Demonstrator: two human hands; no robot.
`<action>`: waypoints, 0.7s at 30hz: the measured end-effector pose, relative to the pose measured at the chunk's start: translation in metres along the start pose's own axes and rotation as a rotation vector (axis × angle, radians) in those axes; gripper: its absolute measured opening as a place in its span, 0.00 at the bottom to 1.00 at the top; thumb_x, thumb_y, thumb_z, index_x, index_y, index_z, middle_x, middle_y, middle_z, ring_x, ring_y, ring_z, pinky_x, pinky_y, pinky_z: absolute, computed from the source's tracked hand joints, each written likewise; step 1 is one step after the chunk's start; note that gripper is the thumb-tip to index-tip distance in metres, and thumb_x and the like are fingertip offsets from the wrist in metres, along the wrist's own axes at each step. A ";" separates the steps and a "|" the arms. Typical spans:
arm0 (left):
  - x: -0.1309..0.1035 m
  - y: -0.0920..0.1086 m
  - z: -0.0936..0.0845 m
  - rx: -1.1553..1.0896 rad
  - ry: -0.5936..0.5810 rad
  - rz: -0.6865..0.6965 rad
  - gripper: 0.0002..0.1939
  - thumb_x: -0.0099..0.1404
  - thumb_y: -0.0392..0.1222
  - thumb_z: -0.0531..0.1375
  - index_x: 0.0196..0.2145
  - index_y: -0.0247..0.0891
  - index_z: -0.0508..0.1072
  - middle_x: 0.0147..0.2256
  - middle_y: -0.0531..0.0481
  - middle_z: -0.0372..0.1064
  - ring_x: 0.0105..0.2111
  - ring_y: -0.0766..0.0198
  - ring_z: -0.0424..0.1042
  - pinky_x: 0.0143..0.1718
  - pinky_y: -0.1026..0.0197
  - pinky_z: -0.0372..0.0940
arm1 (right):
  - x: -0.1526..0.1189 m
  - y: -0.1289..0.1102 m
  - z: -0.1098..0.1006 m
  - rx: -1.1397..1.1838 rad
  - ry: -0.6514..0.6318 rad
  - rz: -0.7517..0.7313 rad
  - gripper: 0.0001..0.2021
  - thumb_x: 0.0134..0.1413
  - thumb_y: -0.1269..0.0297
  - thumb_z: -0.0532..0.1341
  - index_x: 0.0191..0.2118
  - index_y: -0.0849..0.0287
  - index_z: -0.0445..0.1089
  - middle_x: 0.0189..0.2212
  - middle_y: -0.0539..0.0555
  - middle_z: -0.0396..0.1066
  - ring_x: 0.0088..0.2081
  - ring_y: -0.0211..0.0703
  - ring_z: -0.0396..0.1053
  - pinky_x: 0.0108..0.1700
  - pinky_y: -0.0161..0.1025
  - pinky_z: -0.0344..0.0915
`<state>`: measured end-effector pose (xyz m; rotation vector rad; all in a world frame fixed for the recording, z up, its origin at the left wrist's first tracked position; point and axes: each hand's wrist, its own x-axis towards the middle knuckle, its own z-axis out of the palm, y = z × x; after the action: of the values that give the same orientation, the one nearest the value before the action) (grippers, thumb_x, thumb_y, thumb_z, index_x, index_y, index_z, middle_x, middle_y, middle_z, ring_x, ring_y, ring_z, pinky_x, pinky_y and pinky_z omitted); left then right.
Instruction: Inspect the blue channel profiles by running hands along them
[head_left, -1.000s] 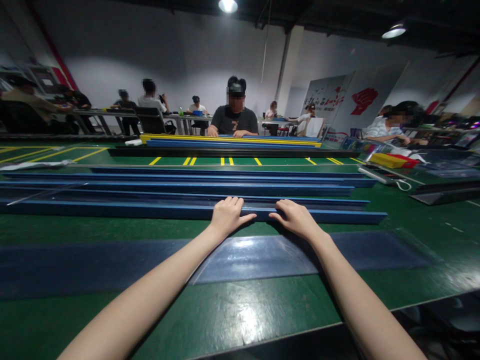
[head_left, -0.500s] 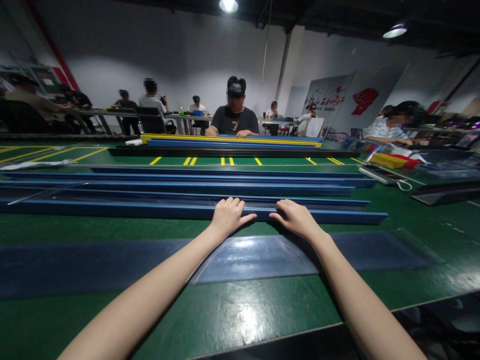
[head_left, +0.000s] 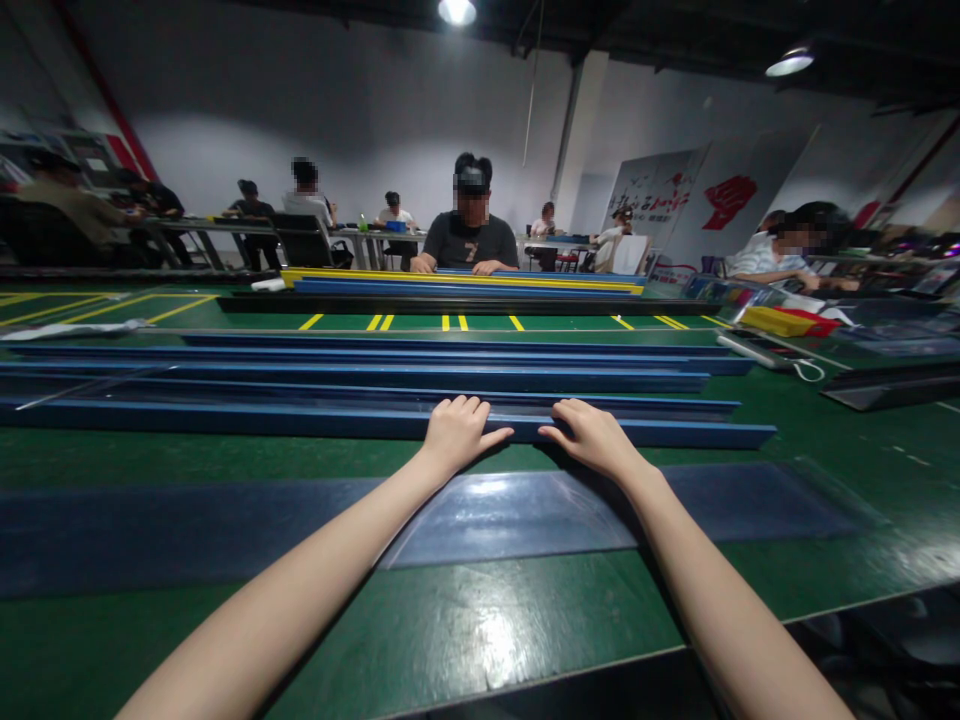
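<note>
A long blue plastic channel strip (head_left: 701,435) with a raised front edge lies across the green table (head_left: 450,620). My left hand (head_left: 457,436) is closed over that front edge, its fingers over the top and its thumb along the near side. A short way to the right, my right hand (head_left: 591,434) grips the same edge, its thumb pointing towards the left one. Both sets of fingertips are hidden behind the edge. Beneath my forearms a long, clear, bluish plastic sheet (head_left: 510,515) lies flat, nearer to me than the strip.
More blue strips (head_left: 360,370) lie parallel behind. Farther back are a black strip (head_left: 525,306) and a yellow strip (head_left: 450,279), where a co-worker (head_left: 471,235) sits with both hands. At right lie a white device with a cord (head_left: 769,350) and a dark strip (head_left: 892,385).
</note>
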<state>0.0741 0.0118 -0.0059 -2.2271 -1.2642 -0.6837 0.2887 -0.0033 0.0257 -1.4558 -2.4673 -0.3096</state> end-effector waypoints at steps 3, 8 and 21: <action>0.000 0.000 0.000 -0.007 -0.003 -0.003 0.24 0.60 0.59 0.49 0.27 0.35 0.68 0.27 0.46 0.68 0.30 0.59 0.66 0.28 0.60 0.54 | 0.000 0.001 0.001 0.000 -0.001 0.000 0.13 0.56 0.55 0.50 0.30 0.58 0.62 0.31 0.54 0.66 0.34 0.41 0.64 0.31 0.34 0.54; 0.000 0.001 0.000 -0.010 -0.006 -0.001 0.23 0.59 0.59 0.49 0.27 0.35 0.69 0.27 0.45 0.68 0.30 0.60 0.66 0.28 0.60 0.54 | 0.000 0.001 0.002 0.008 -0.005 -0.003 0.13 0.56 0.55 0.50 0.30 0.58 0.62 0.31 0.54 0.67 0.34 0.41 0.64 0.31 0.34 0.54; 0.001 0.001 -0.001 -0.012 -0.008 0.006 0.23 0.60 0.59 0.49 0.28 0.35 0.68 0.29 0.45 0.67 0.32 0.59 0.65 0.29 0.60 0.54 | 0.000 0.000 0.000 0.010 0.005 -0.005 0.12 0.56 0.55 0.50 0.30 0.58 0.62 0.31 0.54 0.67 0.34 0.41 0.64 0.31 0.34 0.54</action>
<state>0.0748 0.0111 -0.0046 -2.2446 -1.2605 -0.6827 0.2892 -0.0031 0.0255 -1.4430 -2.4654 -0.3009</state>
